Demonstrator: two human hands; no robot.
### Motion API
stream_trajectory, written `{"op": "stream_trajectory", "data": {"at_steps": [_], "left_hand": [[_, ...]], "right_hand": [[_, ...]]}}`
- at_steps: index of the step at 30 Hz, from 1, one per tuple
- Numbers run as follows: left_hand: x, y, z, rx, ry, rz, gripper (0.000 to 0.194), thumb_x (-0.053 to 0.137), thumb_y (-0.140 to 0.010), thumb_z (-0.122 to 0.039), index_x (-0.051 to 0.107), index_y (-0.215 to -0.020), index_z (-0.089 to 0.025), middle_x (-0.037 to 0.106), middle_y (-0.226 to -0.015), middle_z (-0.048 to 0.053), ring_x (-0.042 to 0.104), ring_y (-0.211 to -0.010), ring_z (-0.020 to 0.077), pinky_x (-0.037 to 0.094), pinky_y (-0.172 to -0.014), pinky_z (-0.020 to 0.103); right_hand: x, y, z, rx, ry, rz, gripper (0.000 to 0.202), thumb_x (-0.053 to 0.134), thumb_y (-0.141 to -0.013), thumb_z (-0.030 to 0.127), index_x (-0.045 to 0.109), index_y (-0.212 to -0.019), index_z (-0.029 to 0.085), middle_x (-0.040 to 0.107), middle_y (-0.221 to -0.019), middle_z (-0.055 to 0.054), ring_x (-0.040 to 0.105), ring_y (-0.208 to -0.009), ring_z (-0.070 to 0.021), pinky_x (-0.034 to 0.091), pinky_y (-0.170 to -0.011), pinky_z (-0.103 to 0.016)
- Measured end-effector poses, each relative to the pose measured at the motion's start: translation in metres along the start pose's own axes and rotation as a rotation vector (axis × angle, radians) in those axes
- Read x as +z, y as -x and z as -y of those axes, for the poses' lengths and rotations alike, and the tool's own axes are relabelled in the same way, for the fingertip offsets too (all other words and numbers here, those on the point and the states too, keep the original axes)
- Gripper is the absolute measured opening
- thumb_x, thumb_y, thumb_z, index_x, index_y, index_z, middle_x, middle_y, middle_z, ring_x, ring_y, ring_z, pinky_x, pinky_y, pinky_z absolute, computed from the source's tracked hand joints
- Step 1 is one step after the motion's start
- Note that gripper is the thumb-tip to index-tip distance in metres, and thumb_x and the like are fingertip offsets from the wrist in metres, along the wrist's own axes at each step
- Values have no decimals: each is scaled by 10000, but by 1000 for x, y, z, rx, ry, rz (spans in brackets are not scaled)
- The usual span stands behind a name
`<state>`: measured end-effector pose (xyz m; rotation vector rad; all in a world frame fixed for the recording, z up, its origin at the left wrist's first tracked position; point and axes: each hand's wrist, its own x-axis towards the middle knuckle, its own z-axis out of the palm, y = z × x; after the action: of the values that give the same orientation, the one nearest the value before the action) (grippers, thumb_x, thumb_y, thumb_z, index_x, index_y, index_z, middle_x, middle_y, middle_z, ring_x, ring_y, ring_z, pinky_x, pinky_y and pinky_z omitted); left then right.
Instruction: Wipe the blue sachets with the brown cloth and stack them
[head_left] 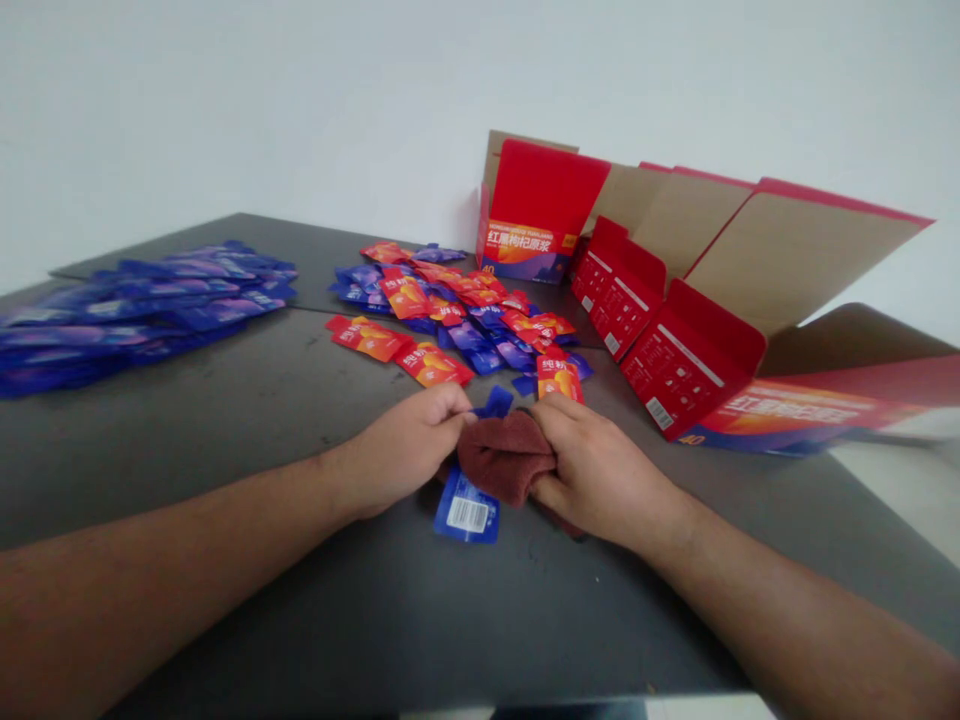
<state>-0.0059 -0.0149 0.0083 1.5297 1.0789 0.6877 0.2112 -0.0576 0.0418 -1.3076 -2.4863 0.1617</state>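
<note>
A blue sachet (471, 512) with a white barcode label is held up above the dark table. My left hand (412, 440) is closed on its left edge, near the upper part. My right hand (592, 465) grips a brown cloth (504, 455), which lies folded across the middle of the sachet and hides it there. The sachet's top end and its barcode end stick out above and below the cloth. Just beyond my hands lie a loose orange-red sachet (433, 364) and another orange-red sachet (559, 376).
A mixed heap of red and blue sachets (480, 318) lies at the table's middle. To the left is a large pile of blue sachets (142, 310). Open red cartons (675, 350) with raised flaps line the right side, before a white wall (300, 110).
</note>
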Motion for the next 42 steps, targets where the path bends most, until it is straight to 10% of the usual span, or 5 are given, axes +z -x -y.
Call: {"op": "stream_trajectory", "data": {"at_steps": [37, 42], "left_hand": [[-2, -1, 4, 104, -102, -38, 220, 545, -940, -380, 552, -826, -191, 545, -707, -31, 473, -633, 114, 377, -558, 228], [-1, -1, 6, 5, 40, 23, 185, 527, -944, -367, 499, -849, -210, 520, -640, -55, 473, -545, 110, 369, -501, 226]], "right_hand": [[1, 1, 1, -142, -57, 94, 229, 630, -817, 153, 554, -1026, 208, 595, -1018, -38, 579, -945, -203, 471, -809, -313], [2, -2, -5, 33, 3, -36, 173, 616, -798, 154, 504, -919, 209, 566, -928, -36, 555, -848, -203, 462, -745, -327]]}}
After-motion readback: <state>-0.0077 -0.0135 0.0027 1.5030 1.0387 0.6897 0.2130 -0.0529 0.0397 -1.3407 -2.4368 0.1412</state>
